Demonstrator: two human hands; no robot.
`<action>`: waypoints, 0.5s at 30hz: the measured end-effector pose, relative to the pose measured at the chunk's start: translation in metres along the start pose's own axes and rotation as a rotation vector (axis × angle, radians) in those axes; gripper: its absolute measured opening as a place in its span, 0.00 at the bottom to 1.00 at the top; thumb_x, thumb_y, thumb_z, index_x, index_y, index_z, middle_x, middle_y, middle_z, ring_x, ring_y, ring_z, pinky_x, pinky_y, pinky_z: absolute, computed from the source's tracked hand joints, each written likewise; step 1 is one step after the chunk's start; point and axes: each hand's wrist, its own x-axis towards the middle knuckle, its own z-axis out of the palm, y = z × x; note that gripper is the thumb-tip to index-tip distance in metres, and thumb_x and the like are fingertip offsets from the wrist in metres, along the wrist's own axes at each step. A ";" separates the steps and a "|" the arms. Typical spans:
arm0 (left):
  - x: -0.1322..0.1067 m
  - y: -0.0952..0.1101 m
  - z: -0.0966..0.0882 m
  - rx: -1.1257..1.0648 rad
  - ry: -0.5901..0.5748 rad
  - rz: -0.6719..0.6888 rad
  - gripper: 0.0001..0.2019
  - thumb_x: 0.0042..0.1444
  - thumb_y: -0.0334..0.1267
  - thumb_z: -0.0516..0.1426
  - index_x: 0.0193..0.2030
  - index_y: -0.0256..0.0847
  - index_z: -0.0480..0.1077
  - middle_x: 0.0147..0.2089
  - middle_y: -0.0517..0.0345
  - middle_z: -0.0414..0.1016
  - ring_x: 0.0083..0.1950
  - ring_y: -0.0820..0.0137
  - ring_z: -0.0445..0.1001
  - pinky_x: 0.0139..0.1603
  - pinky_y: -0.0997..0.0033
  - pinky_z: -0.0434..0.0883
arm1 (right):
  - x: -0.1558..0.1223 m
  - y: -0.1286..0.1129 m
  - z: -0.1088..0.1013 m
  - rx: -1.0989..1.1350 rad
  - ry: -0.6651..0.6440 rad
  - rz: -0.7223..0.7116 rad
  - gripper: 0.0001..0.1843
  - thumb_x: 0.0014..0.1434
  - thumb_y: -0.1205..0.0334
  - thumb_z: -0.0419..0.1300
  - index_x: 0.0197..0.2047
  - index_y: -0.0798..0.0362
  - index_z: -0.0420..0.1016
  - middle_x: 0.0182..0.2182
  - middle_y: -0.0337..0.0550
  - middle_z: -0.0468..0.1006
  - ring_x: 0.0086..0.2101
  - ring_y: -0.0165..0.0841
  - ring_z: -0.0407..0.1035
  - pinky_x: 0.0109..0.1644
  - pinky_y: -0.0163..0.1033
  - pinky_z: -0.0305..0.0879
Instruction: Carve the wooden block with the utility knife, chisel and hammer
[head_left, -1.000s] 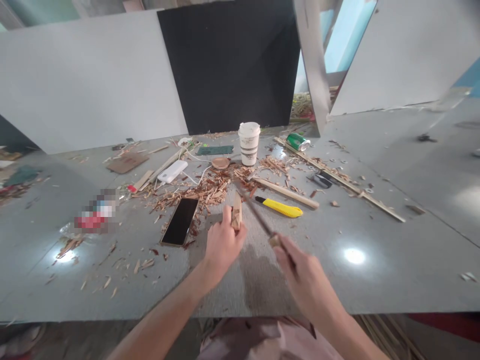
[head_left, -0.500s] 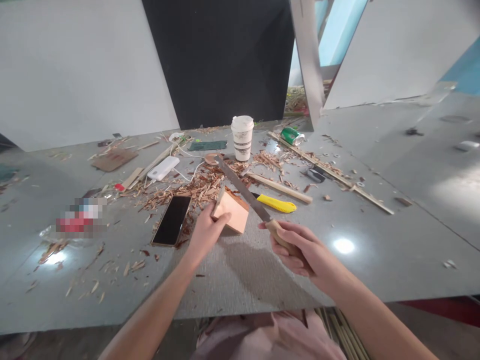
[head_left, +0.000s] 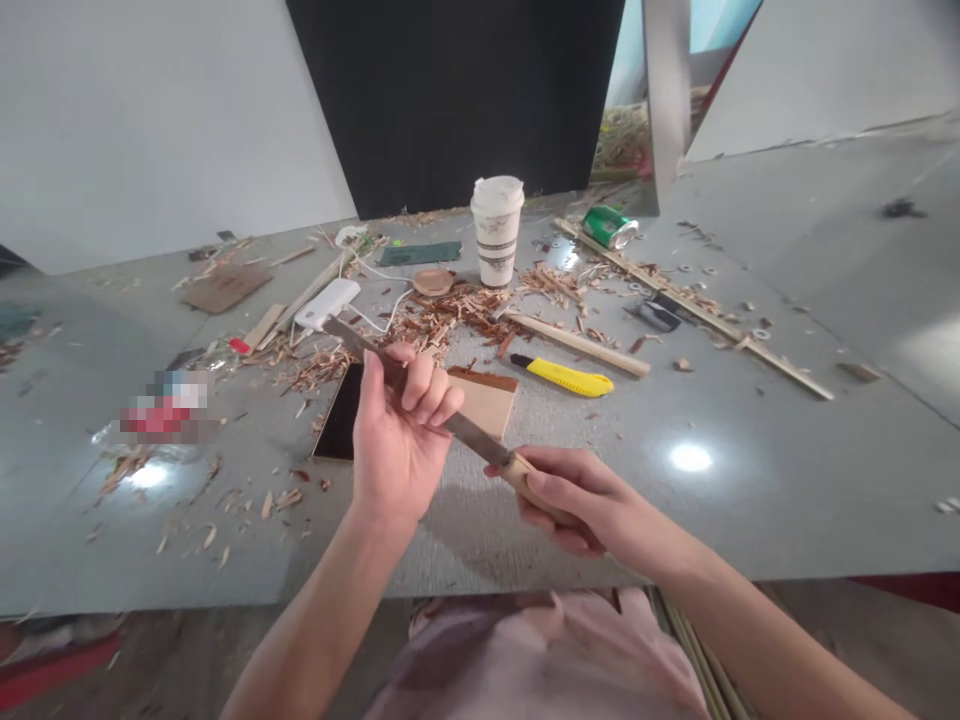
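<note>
My right hand [head_left: 581,495] is wrapped around the wooden handle of a flat metal file [head_left: 478,437], which slants up and to the left. My left hand [head_left: 397,435], palm turned up, has its fingers curled over the file's blade near the far end. Behind the blade, a pale wooden block [head_left: 495,402] with a reddish-brown edge lies on the table, partly hidden by my left hand. A black phone [head_left: 336,415] is partly covered by the same hand. Just beyond the block lies a yellow utility knife [head_left: 566,377].
Wood shavings [head_left: 427,325] are heaped behind the block. A lidded paper cup [head_left: 497,235] stands at the back, with a green can [head_left: 609,227] on its side to the right. Wooden strips [head_left: 577,343], a white power bank [head_left: 328,303] with a cable and a round wooden disc [head_left: 433,282] lie around.
My left hand has let go of the wooden block, which now lies on the table, and has closed over the file's blade. The file has swung lower and further left.
</note>
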 end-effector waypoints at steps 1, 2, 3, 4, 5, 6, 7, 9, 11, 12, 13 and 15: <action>-0.002 0.003 0.003 -0.028 0.013 0.015 0.18 0.76 0.47 0.49 0.35 0.41 0.67 0.24 0.68 0.51 0.21 0.77 0.54 0.24 0.80 0.61 | 0.000 0.001 0.002 -0.018 -0.016 -0.018 0.24 0.70 0.38 0.56 0.51 0.52 0.72 0.29 0.33 0.63 0.21 0.22 0.48 0.20 0.30 0.42; -0.005 0.005 0.006 -0.038 0.025 0.033 0.20 0.76 0.48 0.49 0.33 0.41 0.64 0.23 0.69 0.48 0.21 0.77 0.50 0.23 0.80 0.59 | -0.001 0.001 0.004 -0.040 -0.025 -0.040 0.24 0.70 0.38 0.56 0.50 0.52 0.72 0.29 0.33 0.63 0.22 0.22 0.49 0.21 0.30 0.43; -0.007 0.008 0.009 -0.034 0.036 0.053 0.21 0.76 0.48 0.48 0.31 0.41 0.62 0.23 0.69 0.46 0.20 0.77 0.49 0.22 0.80 0.57 | -0.001 0.001 0.006 -0.074 -0.023 -0.065 0.23 0.71 0.39 0.55 0.48 0.52 0.71 0.29 0.34 0.62 0.22 0.23 0.50 0.21 0.31 0.44; -0.009 0.010 0.011 -0.023 0.047 0.076 0.22 0.77 0.49 0.48 0.31 0.41 0.61 0.23 0.69 0.45 0.20 0.77 0.48 0.22 0.79 0.57 | -0.002 0.001 0.008 -0.126 -0.009 -0.094 0.22 0.72 0.40 0.55 0.46 0.52 0.71 0.28 0.34 0.62 0.24 0.24 0.50 0.22 0.31 0.46; -0.012 0.012 0.014 -0.010 0.056 0.097 0.22 0.77 0.49 0.47 0.30 0.41 0.60 0.23 0.68 0.44 0.20 0.77 0.47 0.21 0.79 0.57 | -0.003 0.001 0.009 -0.189 0.011 -0.126 0.21 0.72 0.41 0.54 0.43 0.51 0.70 0.28 0.34 0.61 0.25 0.25 0.51 0.23 0.31 0.47; -0.014 0.014 0.016 0.003 0.062 0.113 0.22 0.77 0.49 0.46 0.30 0.41 0.60 0.23 0.68 0.44 0.20 0.77 0.46 0.21 0.79 0.56 | -0.005 0.001 0.011 -0.254 0.034 -0.157 0.20 0.73 0.42 0.54 0.42 0.51 0.70 0.28 0.34 0.61 0.26 0.26 0.52 0.25 0.32 0.49; -0.016 0.016 0.018 0.015 0.067 0.126 0.23 0.77 0.49 0.45 0.30 0.42 0.60 0.23 0.68 0.43 0.20 0.77 0.45 0.21 0.79 0.56 | -0.006 0.000 0.013 -0.304 0.051 -0.179 0.20 0.74 0.43 0.53 0.42 0.51 0.70 0.28 0.35 0.61 0.27 0.26 0.53 0.26 0.32 0.49; -0.019 0.018 0.022 0.031 0.062 0.146 0.23 0.78 0.49 0.43 0.30 0.42 0.59 0.23 0.68 0.42 0.20 0.76 0.44 0.21 0.78 0.55 | -0.008 0.000 0.015 -0.302 0.043 -0.179 0.20 0.74 0.43 0.53 0.43 0.51 0.70 0.28 0.35 0.61 0.27 0.27 0.53 0.26 0.33 0.49; -0.022 0.019 0.024 0.038 0.042 0.153 0.24 0.78 0.49 0.40 0.30 0.42 0.58 0.23 0.68 0.40 0.20 0.76 0.41 0.20 0.78 0.54 | -0.009 0.002 0.016 -0.157 -0.031 -0.124 0.20 0.73 0.42 0.54 0.44 0.52 0.70 0.29 0.35 0.60 0.26 0.25 0.50 0.25 0.32 0.46; -0.022 0.020 0.024 0.039 0.029 0.152 0.24 0.78 0.49 0.39 0.30 0.42 0.57 0.23 0.68 0.40 0.20 0.76 0.40 0.19 0.78 0.53 | -0.009 0.003 0.016 -0.057 -0.081 -0.086 0.20 0.73 0.42 0.55 0.46 0.52 0.71 0.29 0.34 0.59 0.25 0.25 0.47 0.24 0.32 0.43; -0.023 0.020 0.024 0.039 0.016 0.150 0.24 0.78 0.49 0.39 0.30 0.42 0.57 0.23 0.68 0.39 0.20 0.75 0.38 0.19 0.78 0.52 | -0.009 0.005 0.016 0.038 -0.133 -0.050 0.21 0.72 0.41 0.56 0.48 0.52 0.71 0.29 0.33 0.57 0.25 0.24 0.45 0.24 0.32 0.41; -0.024 0.021 0.023 0.039 -0.005 0.147 0.24 0.78 0.49 0.40 0.30 0.43 0.56 0.23 0.68 0.38 0.20 0.75 0.36 0.18 0.78 0.51 | -0.009 0.007 0.015 0.175 -0.217 0.008 0.22 0.71 0.41 0.57 0.53 0.52 0.71 0.28 0.31 0.55 0.24 0.23 0.41 0.23 0.32 0.38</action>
